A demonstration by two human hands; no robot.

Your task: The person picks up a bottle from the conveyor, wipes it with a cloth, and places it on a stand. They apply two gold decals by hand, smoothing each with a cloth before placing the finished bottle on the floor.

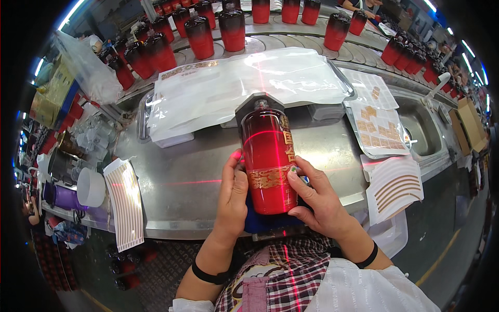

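A glossy bottle (264,156), black at the neck and fading to red, lies before me with its neck pointing away. Gold markings run down its right side, and a gold patterned band crosses its lower front. The neck end rests at a dark angular holder (248,104). My left hand (232,195) is curled along the bottle's left side, its fingertips partly hidden. On the other side, my right hand (319,200) grips the lower body, its thumb and forefinger on the right end of the gold band. Red laser lines fall across the bottle.
White backing sheets (249,88) cover a rack behind the bottle. Gold sticker sheets (379,125) lie at right beside a sink (423,125); striped strips (125,203) hang over the left edge. Several red-black bottles (231,28) line the conveyor (291,44) at the back.
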